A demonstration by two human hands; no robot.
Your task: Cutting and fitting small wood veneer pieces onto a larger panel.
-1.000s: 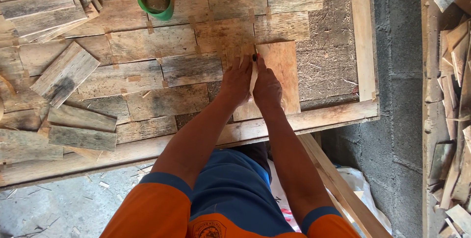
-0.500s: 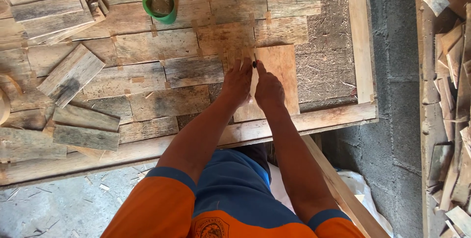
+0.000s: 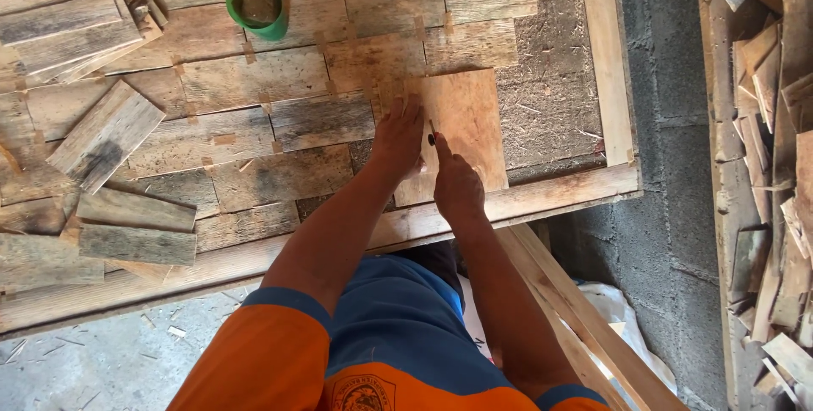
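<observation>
A light tan wooden piece (image 3: 461,127) lies on the framed panel (image 3: 608,72), next to several weathered grey boards (image 3: 279,174) laid edge to edge. My left hand (image 3: 398,136) presses flat on the tan piece's left side, fingers spread. My right hand (image 3: 456,182) is closed around a small dark pencil (image 3: 432,133), with its tip on the tan piece just right of the left hand.
A green roll of tape (image 3: 257,6) sits on the boards at the top. Loose boards (image 3: 106,136) lie stacked on the left. A pile of wood offcuts (image 3: 766,165) fills the right side. A bare fibrous patch (image 3: 546,98) shows inside the frame's right part.
Both hands have stayed on the tan piece. My right hand has drawn back slightly toward me with the pencil. The view has shifted a little.
</observation>
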